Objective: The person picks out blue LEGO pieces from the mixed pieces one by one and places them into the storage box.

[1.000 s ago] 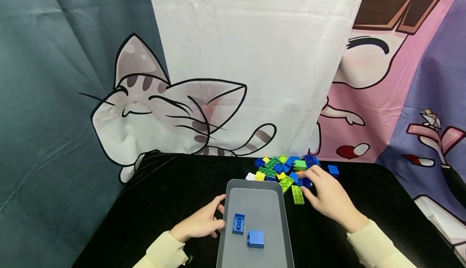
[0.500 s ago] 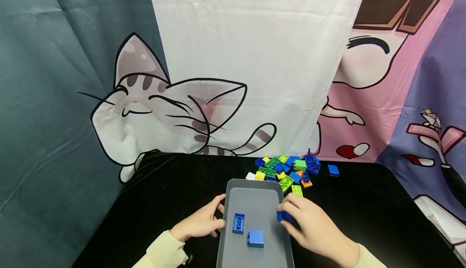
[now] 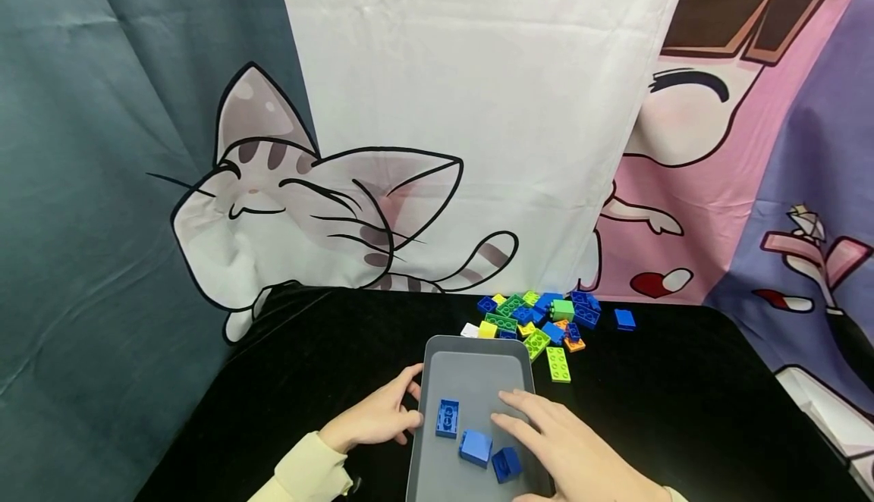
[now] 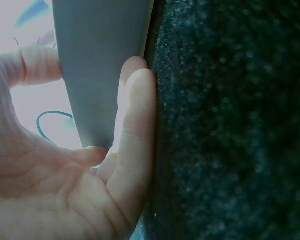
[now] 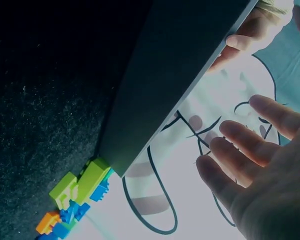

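A grey tray [image 3: 478, 373] lies on the black cloth in front of me. My left hand [image 3: 378, 411] holds its left edge; the left wrist view shows thumb and fingers against the tray's wall [image 4: 92, 75]. Inside are three blue toy bricks: an upturned one [image 3: 447, 418], a lighter one [image 3: 476, 447] in the middle, and a dark blue one [image 3: 507, 464] right of it. Over the tray's right side hovers my right hand [image 3: 567, 441], fingers spread and holding nothing. In the right wrist view its fingertips [image 5: 210, 167] are beyond the tray's rim.
Behind the tray's far right corner lies a pile of blue, green, yellow and orange bricks [image 3: 526, 314]. A lime brick [image 3: 558, 365] sits nearest the tray, and one blue brick [image 3: 624, 319] lies apart to the right. A printed curtain [image 3: 519, 108] hangs at the back.
My right hand has carried a dark blue brick from the pile to the tray and let it go there. The lighter blue brick has turned slightly. The left hand has stayed put.
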A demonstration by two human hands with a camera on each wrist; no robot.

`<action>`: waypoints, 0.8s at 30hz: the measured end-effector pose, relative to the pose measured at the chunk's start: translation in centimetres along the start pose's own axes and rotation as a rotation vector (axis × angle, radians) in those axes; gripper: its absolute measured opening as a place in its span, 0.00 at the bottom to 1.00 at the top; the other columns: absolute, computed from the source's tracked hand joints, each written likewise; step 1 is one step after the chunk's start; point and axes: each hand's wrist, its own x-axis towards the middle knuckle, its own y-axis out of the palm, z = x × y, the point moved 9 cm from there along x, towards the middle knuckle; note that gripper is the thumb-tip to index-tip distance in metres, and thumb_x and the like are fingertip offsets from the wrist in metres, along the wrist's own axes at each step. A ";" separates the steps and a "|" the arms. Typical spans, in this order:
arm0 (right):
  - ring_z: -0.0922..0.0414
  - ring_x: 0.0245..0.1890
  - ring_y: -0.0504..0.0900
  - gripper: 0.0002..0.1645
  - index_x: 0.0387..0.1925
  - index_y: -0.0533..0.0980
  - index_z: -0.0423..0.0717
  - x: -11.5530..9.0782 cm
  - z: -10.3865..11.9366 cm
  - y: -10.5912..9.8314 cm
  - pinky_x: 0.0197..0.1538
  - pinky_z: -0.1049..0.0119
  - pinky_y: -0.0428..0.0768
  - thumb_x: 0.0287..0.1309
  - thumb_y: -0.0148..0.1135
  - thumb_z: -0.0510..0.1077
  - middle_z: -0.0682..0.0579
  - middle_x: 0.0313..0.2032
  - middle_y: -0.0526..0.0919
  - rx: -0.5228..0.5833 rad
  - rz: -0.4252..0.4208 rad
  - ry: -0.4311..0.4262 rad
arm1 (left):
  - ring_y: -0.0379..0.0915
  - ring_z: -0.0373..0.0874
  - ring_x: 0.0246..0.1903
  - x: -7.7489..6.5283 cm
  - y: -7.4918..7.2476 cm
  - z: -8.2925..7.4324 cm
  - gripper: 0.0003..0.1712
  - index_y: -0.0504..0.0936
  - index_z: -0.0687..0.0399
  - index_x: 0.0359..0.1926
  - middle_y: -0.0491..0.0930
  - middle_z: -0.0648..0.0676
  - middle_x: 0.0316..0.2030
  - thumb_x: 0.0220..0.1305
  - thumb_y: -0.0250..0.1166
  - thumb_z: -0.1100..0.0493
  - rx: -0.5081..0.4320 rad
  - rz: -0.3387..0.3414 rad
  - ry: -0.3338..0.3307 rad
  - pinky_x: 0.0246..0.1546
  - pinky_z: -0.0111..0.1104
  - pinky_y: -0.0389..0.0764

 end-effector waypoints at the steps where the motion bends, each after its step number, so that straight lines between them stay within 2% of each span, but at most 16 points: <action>1: 0.58 0.70 0.63 0.50 0.74 0.55 0.78 -0.1 0.0 0.0 0.58 0.45 0.76 0.50 0.53 0.80 0.64 0.76 0.53 -0.005 -0.008 -0.001 | 0.81 0.45 0.28 0.0 0.0 0.0 0.50 0.51 0.50 0.78 0.70 0.57 0.50 0.57 0.62 0.57 0.001 0.000 0.001 0.25 0.38 0.82; 10: 0.60 0.71 0.61 0.49 0.74 0.56 0.77 -0.3 -0.5 -0.4 0.59 0.46 0.75 0.51 0.53 0.79 0.64 0.76 0.52 -0.035 -0.037 -0.006 | 0.81 0.46 0.28 0.0 0.0 0.2 0.50 0.51 0.50 0.78 0.70 0.56 0.50 0.57 0.62 0.57 -0.002 0.001 -0.001 0.25 0.38 0.82; 19: 0.57 0.71 0.61 0.49 0.74 0.57 0.76 -0.4 -2.0 -0.7 0.63 0.45 0.71 0.51 0.54 0.78 0.65 0.76 0.51 -0.016 0.015 0.062 | 0.81 0.45 0.28 0.1 0.0 0.3 0.51 0.50 0.52 0.78 0.70 0.57 0.51 0.56 0.62 0.57 -0.015 0.002 0.000 0.24 0.39 0.82; 24: 0.59 0.70 0.62 0.49 0.74 0.59 0.75 -0.3 -3.0 -1.5 0.64 0.48 0.71 0.50 0.56 0.78 0.66 0.76 0.53 -0.061 -0.043 0.063 | 0.81 0.45 0.28 0.2 0.0 0.4 0.51 0.50 0.51 0.79 0.70 0.57 0.51 0.55 0.62 0.57 -0.011 0.003 0.004 0.24 0.39 0.82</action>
